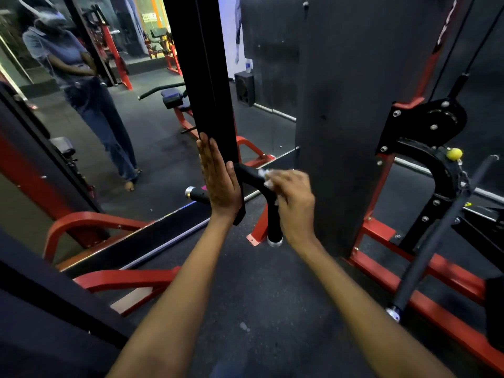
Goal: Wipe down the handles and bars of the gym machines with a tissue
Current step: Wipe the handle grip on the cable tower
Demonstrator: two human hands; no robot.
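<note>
Nearest us, our two bare forearms reach forward over the dark rubber floor (pixel 261 290). Our left hand (pixel 219 178) stands flat and upright, fingers straight and together, palm pressed against the side of a black upright post (pixel 203 77). Just to its right, our right hand (pixel 293 203) curls its fingers round a white tissue (pixel 266 175), clamping it onto the bend of a black bent handle (pixel 256 184) whose chrome-capped end points down at the floor. The hand is a little blurred. To the right, a black straight bar (pixel 436 241) hangs slanted from a cable beside the red frame (pixel 425 271) and its pulley (pixel 441 118). Beyond, on the left, a mirror (pixel 131 126) shows a person standing and red benches further back.
</note>
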